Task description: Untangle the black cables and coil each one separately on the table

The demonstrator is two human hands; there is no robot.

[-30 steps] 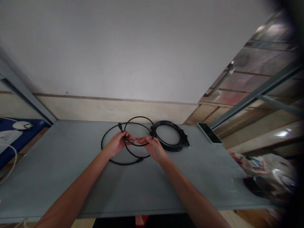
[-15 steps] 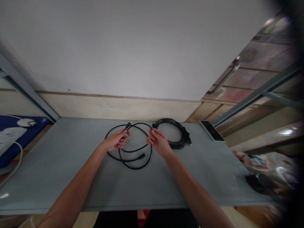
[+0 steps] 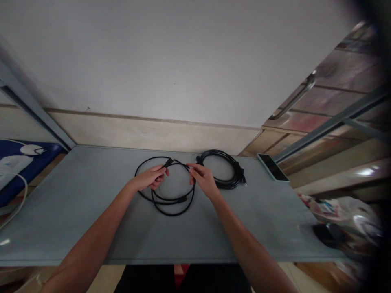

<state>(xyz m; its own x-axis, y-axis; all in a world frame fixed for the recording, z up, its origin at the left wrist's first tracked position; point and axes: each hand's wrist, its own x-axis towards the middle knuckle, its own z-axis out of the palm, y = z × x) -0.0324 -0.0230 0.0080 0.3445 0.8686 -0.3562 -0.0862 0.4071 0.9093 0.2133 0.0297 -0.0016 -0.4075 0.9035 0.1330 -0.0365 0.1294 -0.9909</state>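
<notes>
A thin black cable (image 3: 173, 214) lies in loose, overlapping loops on the grey table. My left hand (image 3: 154, 176) pinches it close to one plug (image 3: 169, 162), which points up and right. On the far side of the loops, my right hand (image 3: 200, 175) has thumb and fingers closed on the cable's right part. The cable's other plug (image 3: 182, 199) rests on the table inside the loops. Just right of my right hand sits a second black cable (image 3: 233, 184), thicker and wound into a neat coil, with its ends at the right side.
A phone (image 3: 273, 167) in a pale case lies near the table's (image 3: 76, 203) right edge. Metal posts (image 3: 36, 108) rise at the back corners, before a wall (image 3: 174, 61). To the left is a blue surface with white items; bags (image 3: 351, 211) are at the right.
My right hand has shifted slightly up and left along the cable, and its index finger now reaches further left. The held loop has changed shape a little. My left hand keeps its hold.
</notes>
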